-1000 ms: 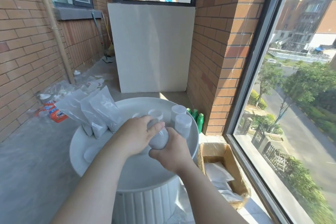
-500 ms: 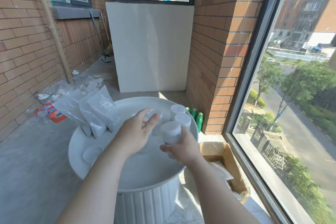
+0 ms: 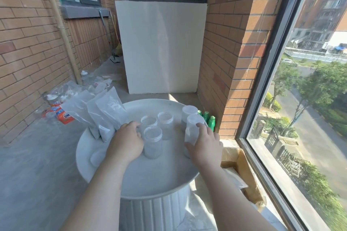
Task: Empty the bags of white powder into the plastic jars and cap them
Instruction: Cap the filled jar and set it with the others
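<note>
Your right hand (image 3: 204,143) wraps the capped jar (image 3: 193,127) at centre right, close to the table (image 3: 83,157) rim. Set it down carelessly and it could tip over the edge toward the box (image 3: 244,174) at lower right. Your left hand (image 3: 126,141) curls round an open jar (image 3: 152,143) in mid-frame, with two more open ones crowded just behind it, so a nudge may topple them. The bags (image 3: 105,110) lean at the rim, centre left, and pulling one could drag the others off.
</note>
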`<state>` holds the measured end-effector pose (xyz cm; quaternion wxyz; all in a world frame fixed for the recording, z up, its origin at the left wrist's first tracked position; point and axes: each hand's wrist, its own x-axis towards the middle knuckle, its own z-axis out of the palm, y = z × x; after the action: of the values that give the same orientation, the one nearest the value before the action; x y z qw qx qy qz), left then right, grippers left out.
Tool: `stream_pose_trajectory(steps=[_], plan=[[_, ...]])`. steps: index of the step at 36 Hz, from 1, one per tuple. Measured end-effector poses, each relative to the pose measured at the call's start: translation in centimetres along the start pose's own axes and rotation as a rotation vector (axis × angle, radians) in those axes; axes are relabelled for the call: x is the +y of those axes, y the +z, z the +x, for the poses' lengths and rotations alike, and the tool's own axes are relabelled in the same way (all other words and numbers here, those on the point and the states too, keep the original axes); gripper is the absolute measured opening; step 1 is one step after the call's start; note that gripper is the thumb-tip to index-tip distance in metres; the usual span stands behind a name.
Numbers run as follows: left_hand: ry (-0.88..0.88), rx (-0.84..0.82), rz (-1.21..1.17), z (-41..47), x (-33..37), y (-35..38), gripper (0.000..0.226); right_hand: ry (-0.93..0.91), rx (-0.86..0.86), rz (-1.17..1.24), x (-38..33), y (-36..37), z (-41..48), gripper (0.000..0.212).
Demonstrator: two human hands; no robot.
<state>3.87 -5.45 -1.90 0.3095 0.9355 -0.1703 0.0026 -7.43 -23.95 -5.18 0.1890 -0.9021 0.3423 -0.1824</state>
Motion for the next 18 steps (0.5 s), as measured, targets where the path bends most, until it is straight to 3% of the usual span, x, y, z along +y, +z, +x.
stream_pose_trajectory(steps=[3, 7, 12, 15, 18], plan=[[-0.052, 0.02, -0.077, 0.1, 0.0, 0.0, 0.035, 0.008, 0.045, 0.0, -0.9, 0.2, 0.0, 0.068], [-0.182, 0.054, -0.284, 0.6, 0.6, -0.1, 0.022, -0.164, 0.341, 0.304, -3.5, -0.3, 0.1, 0.055], [-0.266, 0.052, -0.674, 2.5, 0.4, 1.0, 0.031, -0.032, -0.088, 0.701, -6.6, -1.3, 0.2, 0.026], [-0.361, -0.024, -0.899, 3.5, -0.1, 2.1, 0.054, 0.041, -0.185, 0.804, -7.3, 0.0, 0.4, 0.037], [-0.384, -0.076, -0.954, 4.0, -0.5, 3.0, 0.067, 0.161, -0.253, 0.905, -7.6, 1.6, 0.9, 0.054]])
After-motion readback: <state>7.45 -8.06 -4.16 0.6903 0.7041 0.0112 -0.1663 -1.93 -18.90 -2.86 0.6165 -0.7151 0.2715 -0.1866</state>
